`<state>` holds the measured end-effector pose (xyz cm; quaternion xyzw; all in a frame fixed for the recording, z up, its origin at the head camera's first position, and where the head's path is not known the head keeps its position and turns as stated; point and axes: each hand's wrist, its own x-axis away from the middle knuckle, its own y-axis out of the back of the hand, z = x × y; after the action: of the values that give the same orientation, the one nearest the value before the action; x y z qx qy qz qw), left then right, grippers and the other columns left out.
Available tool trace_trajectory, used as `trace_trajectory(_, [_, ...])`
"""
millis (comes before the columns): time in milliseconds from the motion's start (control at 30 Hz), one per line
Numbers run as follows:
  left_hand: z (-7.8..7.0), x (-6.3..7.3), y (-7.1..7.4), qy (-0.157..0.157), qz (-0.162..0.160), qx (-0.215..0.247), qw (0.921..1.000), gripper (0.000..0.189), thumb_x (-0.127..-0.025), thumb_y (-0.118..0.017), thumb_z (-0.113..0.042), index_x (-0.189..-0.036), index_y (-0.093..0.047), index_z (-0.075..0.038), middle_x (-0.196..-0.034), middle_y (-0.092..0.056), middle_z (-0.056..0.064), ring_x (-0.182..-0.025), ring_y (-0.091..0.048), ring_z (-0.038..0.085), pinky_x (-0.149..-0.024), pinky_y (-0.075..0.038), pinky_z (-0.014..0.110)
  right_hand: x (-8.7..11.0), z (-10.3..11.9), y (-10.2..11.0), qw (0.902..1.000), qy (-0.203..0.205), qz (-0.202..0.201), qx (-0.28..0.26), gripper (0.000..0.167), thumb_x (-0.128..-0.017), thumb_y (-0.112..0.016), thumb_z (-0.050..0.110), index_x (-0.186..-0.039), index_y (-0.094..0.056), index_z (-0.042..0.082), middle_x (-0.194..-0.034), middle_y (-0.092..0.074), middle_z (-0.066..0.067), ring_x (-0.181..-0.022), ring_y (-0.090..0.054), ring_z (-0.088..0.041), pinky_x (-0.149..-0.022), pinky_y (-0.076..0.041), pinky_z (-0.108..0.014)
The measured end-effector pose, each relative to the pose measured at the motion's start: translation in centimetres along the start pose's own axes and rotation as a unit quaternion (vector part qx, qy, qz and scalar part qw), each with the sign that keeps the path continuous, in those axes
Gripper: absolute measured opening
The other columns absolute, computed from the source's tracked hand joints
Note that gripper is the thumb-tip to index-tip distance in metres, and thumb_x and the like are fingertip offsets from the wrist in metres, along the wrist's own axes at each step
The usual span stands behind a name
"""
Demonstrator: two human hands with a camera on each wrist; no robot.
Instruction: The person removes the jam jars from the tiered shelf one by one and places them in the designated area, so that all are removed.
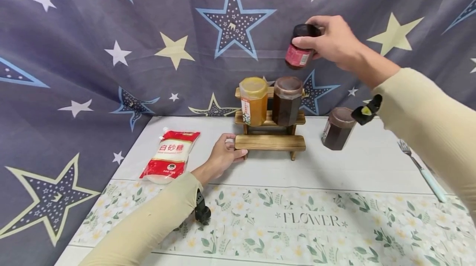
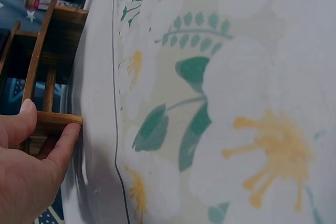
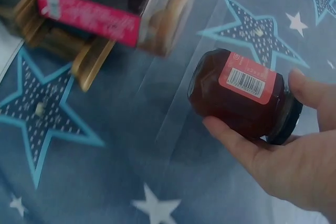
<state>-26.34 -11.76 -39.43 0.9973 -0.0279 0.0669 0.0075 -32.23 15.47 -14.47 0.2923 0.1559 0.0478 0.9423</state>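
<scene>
Raised in front of the curtain, my right hand (image 1: pixel 332 41) grips a small jar (image 1: pixel 297 56) with a black lid and a pink label. In the right wrist view the jar (image 3: pixel 239 93) lies sideways, its barcode showing. My left hand (image 1: pixel 222 154) pinches the left end of the lowest step of a wooden tiered stand (image 1: pixel 269 143); thumb and finger show on the wood in the left wrist view. Side by side on the stand's upper part are a yellow-lidded honey jar (image 1: pixel 256 103) and a dark brown jar (image 1: pixel 287 105), below the raised jar.
Left of the stand lies a red and white sugar bag (image 1: pixel 171 154). Another dark jar (image 1: pixel 337 129) stands to the right, near my right sleeve. A fork (image 1: pixel 424 171) with a pale handle lies at the table's right side. A starry curtain (image 1: pixel 148 51) hangs behind the table.
</scene>
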Motion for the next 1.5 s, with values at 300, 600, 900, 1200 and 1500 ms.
trace_trajectory(300, [-0.2,0.1,0.1,0.005,-0.009,-0.005,0.9999,0.057,-0.083,-0.067,0.012,-0.131,-0.039,-0.002,-0.107,-0.059,0.023,-0.081,-0.064,0.022,-0.084,-0.059,0.044,1.8,-3.8,3.5,0.9995,-0.013,-0.023,0.015,0.041,-0.087,-0.072,0.032,-0.115,-0.055,0.008,-0.091,-0.059,0.003,-0.072,-0.063,-0.004,-0.061,-0.058,-0.017])
trace_trajectory(600, [-0.1,0.1,0.0,0.003,-0.006,-0.007,1.0,0.057,-0.084,-0.067,0.011,-0.131,-0.038,-0.002,-0.106,-0.059,0.023,-0.082,-0.064,0.022,-0.085,-0.058,0.045,3.5,-8.6,6.5,0.9977,-0.048,-0.037,-0.029,0.044,-0.087,-0.072,0.026,-0.12,-0.052,0.004,-0.093,-0.057,0.005,-0.073,-0.061,-0.003,-0.061,-0.058,-0.017])
trace_trajectory(900, [-0.1,0.2,-0.1,0.007,-0.006,-0.012,0.9999,0.056,-0.084,-0.067,0.011,-0.131,-0.039,-0.003,-0.108,-0.059,0.023,-0.083,-0.064,0.024,-0.085,-0.059,0.045,6.1,-14.4,9.1,0.9852,-0.098,-0.092,0.106,0.053,-0.086,-0.068,0.046,-0.12,-0.053,0.007,-0.091,-0.053,-0.002,-0.071,-0.05,-0.009,-0.05,-0.047,-0.018])
trace_trajectory(1200, [-0.2,0.1,-0.2,0.008,-0.01,-0.011,0.9998,0.056,-0.083,-0.067,0.011,-0.13,-0.039,-0.003,-0.109,-0.059,0.023,-0.083,-0.064,0.023,-0.084,-0.059,0.045,7.9,-18.8,9.4,0.9754,-0.143,-0.119,0.118,0.068,-0.087,-0.064,0.05,-0.13,-0.046,0.001,-0.109,-0.049,-0.021,-0.076,-0.05,-0.011,-0.049,-0.045,-0.017])
trace_trajectory(1500, [-0.3,0.2,-0.3,0.006,-0.009,-0.011,0.9999,0.056,-0.083,-0.067,0.012,-0.13,-0.039,-0.003,-0.107,-0.059,0.022,-0.081,-0.063,0.021,-0.084,-0.059,0.046,9.7,-22.1,7.6,0.9713,-0.15,-0.107,0.151,0.071,-0.089,-0.061,0.052,-0.132,-0.045,-0.002,-0.116,-0.051,-0.032,-0.091,-0.051,-0.032,-0.049,-0.042,-0.016])
